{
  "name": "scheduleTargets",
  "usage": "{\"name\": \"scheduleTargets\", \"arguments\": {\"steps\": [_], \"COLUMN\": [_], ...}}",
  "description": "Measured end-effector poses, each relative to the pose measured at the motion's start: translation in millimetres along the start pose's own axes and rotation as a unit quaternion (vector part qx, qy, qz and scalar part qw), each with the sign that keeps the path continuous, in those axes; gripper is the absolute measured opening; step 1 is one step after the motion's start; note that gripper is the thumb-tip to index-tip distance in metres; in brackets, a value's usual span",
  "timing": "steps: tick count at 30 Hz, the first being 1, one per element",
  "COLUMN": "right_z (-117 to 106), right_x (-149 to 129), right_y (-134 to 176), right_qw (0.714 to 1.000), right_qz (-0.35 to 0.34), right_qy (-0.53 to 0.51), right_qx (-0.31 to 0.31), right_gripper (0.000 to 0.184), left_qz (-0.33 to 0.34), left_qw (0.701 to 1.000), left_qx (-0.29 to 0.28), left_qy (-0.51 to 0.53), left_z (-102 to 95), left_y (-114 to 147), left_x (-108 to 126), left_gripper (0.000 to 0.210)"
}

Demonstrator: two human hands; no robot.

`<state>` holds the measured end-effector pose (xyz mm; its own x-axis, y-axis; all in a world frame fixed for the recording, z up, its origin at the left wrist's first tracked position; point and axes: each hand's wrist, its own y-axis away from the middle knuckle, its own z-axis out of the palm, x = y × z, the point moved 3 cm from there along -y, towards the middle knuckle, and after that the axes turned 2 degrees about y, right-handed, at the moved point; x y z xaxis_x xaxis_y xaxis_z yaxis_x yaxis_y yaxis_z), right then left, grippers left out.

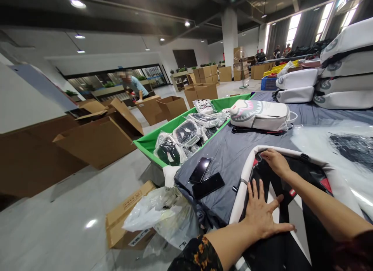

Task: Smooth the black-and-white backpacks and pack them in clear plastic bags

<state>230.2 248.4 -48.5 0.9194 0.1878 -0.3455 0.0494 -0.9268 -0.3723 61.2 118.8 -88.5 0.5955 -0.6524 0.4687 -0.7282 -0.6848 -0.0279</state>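
A black and white backpack with a white rim and red corner patches lies on the grey cloth-covered table in front of me. My left hand rests flat on its black panel, fingers spread. At the far rim, beside a red patch, my right hand has its fingers curled together in a pinch; what is between the fingertips is hidden. Beyond it lies a white backpack with a shark-mouth print. Two dark phones, one nearer me and one farther, lie left of the backpack.
A green bin of bagged backpacks adjoins the table's left side. Stacked white backpacks and clear plastic occupy the right. Below left are a cardboard box and plastic bags. A person bends over boxes behind.
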Motion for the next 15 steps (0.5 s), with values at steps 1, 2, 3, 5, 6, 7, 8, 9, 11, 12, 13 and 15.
{"name": "scheduleTargets", "arguments": {"steps": [1, 2, 3, 5, 6, 7, 8, 9, 11, 12, 13, 15], "right_z": [8.9, 17.7, 25.6, 37.4, 41.5, 44.7, 47.4, 50.0, 55.2, 57.4, 58.9, 57.7], "right_x": [4.7, 7.7, 9.6, 12.2, 13.5, 14.8, 15.9, 16.6, 16.2, 15.2, 14.0, 12.7], "right_y": [-9.4, -14.4, -16.1, -14.6, -13.4, -12.7, -12.7, -13.4, -16.6, -18.7, -21.0, -25.0], "right_qw": [1.000, 0.999, 0.998, 0.995, 0.994, 0.993, 0.992, 0.991, 0.990, 0.989, 0.988, 0.987], "right_qz": [0.014, 0.024, 0.032, 0.044, 0.051, 0.058, 0.065, 0.073, 0.090, 0.098, 0.106, 0.125], "right_qy": [0.011, 0.021, 0.028, 0.038, 0.042, 0.044, 0.047, 0.049, 0.049, 0.047, 0.042, 0.026], "right_qx": [-0.019, -0.037, -0.053, -0.075, -0.083, -0.088, -0.093, -0.097, -0.101, -0.102, -0.101, -0.095], "right_gripper": [0.021, 0.020, 0.020, 0.022, 0.022, 0.022, 0.021, 0.020, 0.017, 0.017, 0.016, 0.017], "left_qz": [-0.002, -0.003, -0.005, -0.011, -0.014, -0.017, -0.019, -0.021, -0.025, -0.026, -0.027, -0.029], "left_qw": [1.000, 1.000, 0.999, 0.998, 0.997, 0.996, 0.995, 0.994, 0.993, 0.992, 0.992, 0.993], "left_qx": [-0.003, -0.005, -0.007, -0.010, -0.012, -0.013, -0.014, -0.015, -0.011, -0.008, -0.004, 0.002], "left_qy": [0.013, 0.027, 0.041, 0.067, 0.079, 0.089, 0.099, 0.107, 0.119, 0.122, 0.123, 0.116], "left_z": [-1.3, -2.3, -3.0, -4.0, -4.4, -4.9, -5.4, -5.9, -6.9, -7.2, -7.4, -6.8], "left_y": [0.4, 0.8, 1.1, 1.5, 1.6, 1.8, 1.9, 2.2, 2.8, 3.2, 3.5, 4.1], "left_x": [-0.1, -0.4, -0.7, -1.3, -1.4, -1.6, -1.6, -1.6, -1.7, -1.7, -1.8, -2.0], "left_gripper": [0.086, 0.086, 0.086, 0.085, 0.085, 0.085, 0.085, 0.085, 0.085, 0.086, 0.086, 0.085]}}
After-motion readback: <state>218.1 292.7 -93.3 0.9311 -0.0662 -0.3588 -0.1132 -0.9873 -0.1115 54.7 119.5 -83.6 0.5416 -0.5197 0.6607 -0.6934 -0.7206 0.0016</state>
